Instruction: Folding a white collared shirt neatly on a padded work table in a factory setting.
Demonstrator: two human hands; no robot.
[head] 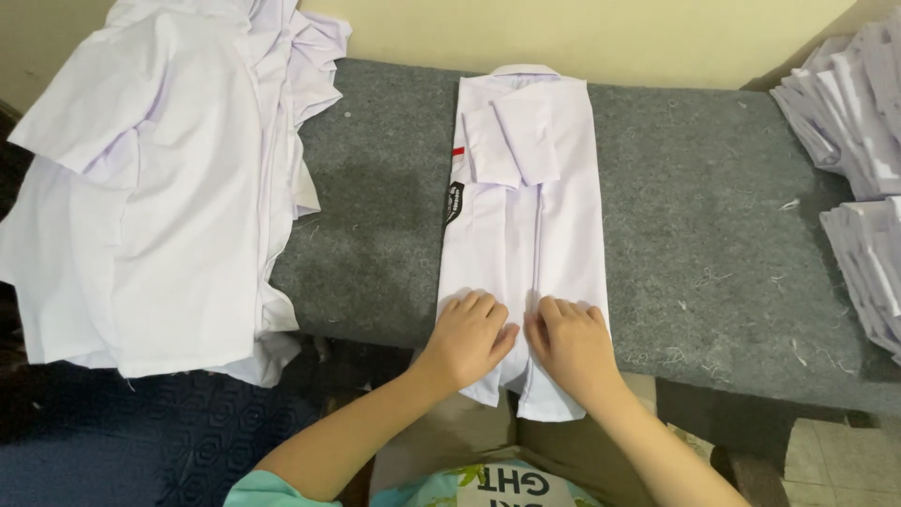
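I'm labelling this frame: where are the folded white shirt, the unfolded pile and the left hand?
folded white cotton shirt (pixel 554 216), head view, mid-body panel.
loose white shirt pile (pixel 160 188), head view, top shirt.
left hand (pixel 466 340), head view, back of hand.

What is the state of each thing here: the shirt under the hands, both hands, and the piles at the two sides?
White shirt: folded into a long narrow strip, sleeves folded in, lower end hanging over the table edge.
Left hand: flat, pressing the lower end of the shirt.
Right hand: flat, pressing beside it.
Unfolded shirts: loose pile, spread out.
Folded shirts: stacked.
Grey table: dotted with lint.
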